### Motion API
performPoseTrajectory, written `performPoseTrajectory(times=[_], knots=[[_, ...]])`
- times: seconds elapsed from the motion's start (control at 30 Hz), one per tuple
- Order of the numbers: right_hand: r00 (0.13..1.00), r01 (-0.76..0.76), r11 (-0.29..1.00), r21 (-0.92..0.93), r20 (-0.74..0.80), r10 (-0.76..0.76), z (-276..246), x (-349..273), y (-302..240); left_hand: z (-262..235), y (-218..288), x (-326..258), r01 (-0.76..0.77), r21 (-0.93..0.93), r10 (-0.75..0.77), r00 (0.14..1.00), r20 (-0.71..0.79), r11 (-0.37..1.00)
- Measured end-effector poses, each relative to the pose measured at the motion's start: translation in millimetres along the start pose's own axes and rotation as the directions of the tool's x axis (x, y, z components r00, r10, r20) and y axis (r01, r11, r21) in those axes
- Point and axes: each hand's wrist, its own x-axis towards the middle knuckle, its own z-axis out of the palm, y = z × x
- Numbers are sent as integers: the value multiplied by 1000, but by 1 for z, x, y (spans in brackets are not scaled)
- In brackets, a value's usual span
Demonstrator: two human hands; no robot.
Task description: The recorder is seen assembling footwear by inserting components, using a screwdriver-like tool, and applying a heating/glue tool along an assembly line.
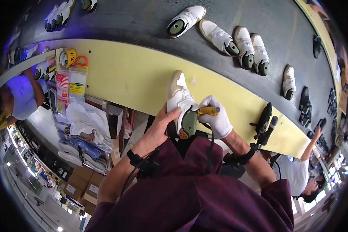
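Pointing its toe toward the table (127, 69), the white shoe (178, 96) is clasped from its left by the left hand (163, 120); at its right, a yellow handle (210, 111) is gripped crosswise by the right hand (220, 123).

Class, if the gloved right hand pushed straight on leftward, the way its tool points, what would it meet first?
Most likely the white shoe held by the left hand: the yellowish tool in the right hand ends right beside it, though whether they touch is unclear.
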Motion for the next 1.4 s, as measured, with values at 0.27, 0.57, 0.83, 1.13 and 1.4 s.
performPoseTrajectory(times=[0.27, 0.57, 0.83, 1.13, 1.4], knots=[[989, -117, 961, 250, -61, 136, 5, -6, 21, 3, -7, 1, -36, 68, 39, 998, -56, 997], [990, 5, 994, -109, -143, -20, 12, -29, -18, -2, -7, 4, -70, 118, 80, 994, -75, 990], [968, 108, 964, -242, -195, -157, 15, -50, -16, 2, -3, 4, -10, 140, 16, 999, -43, 990], [992, 73, 991, -112, -92, -83, 16, -31, -4, -9, 0, 8, -4, 213, -9, 998, 57, 977], [963, -206, 928, 310, -107, 249, 29, -36, 0, -3, -1, 3, -32, 244, 38, 999, -21, 969]])
